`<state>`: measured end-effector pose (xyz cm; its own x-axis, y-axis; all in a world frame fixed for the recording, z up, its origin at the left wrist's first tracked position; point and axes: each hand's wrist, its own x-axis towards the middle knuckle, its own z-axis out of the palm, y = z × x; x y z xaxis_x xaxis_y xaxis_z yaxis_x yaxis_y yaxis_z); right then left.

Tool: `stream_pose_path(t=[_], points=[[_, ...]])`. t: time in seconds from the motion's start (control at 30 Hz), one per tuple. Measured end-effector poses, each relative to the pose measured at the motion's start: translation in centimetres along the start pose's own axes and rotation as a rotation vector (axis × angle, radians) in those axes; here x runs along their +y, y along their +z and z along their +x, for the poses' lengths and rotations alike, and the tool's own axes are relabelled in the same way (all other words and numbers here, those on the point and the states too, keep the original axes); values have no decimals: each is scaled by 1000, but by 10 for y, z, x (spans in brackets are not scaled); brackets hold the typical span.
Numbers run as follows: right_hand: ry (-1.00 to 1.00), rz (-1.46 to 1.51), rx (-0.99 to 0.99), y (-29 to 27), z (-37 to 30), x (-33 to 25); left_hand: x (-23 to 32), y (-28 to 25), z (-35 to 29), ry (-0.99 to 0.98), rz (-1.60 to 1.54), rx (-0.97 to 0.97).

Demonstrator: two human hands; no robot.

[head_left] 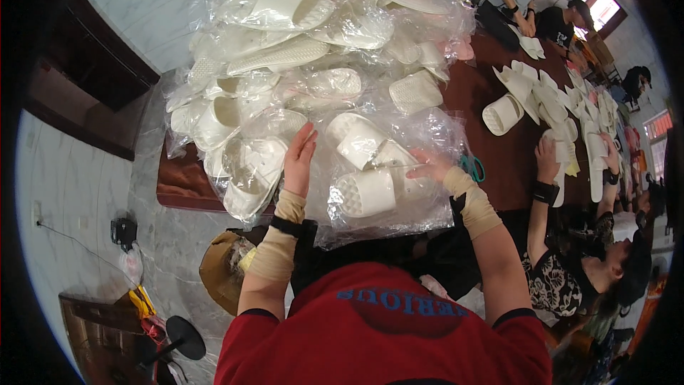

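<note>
A big heap of white slippers in clear plastic bags (313,64) covers the dark red table (185,182) in front of me. My left hand (299,153) lies flat, fingers together, against a bagged white slipper (253,171) at the heap's near left. My right hand (427,166) rests with fingers spread on the clear bag holding a white perforated slipper (363,192) near the table's front edge. Neither hand clearly grips anything.
Teal-handled scissors (472,167) lie just right of my right hand. Unbagged white slippers (531,96) are spread along the table to the right, where a seated person's hand (547,153) touches them. More people work at the far end. A brown bag (221,267) sits on the floor.
</note>
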<state>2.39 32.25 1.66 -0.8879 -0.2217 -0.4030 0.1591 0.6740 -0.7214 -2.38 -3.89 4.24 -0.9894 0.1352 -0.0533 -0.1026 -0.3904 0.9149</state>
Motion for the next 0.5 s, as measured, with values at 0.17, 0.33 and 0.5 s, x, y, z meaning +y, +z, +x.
stream_pose_path(t=[0.17,0.33,0.5], points=[[-234,-78,13,3,-3,-53,4,-10,-49,499,956,29],[-219,-168,-2,16,1,-83,-8,-47,-36,214,617,-46],[-258,-17,43,11,4,-49,17,-29,-31,350,804,-151]])
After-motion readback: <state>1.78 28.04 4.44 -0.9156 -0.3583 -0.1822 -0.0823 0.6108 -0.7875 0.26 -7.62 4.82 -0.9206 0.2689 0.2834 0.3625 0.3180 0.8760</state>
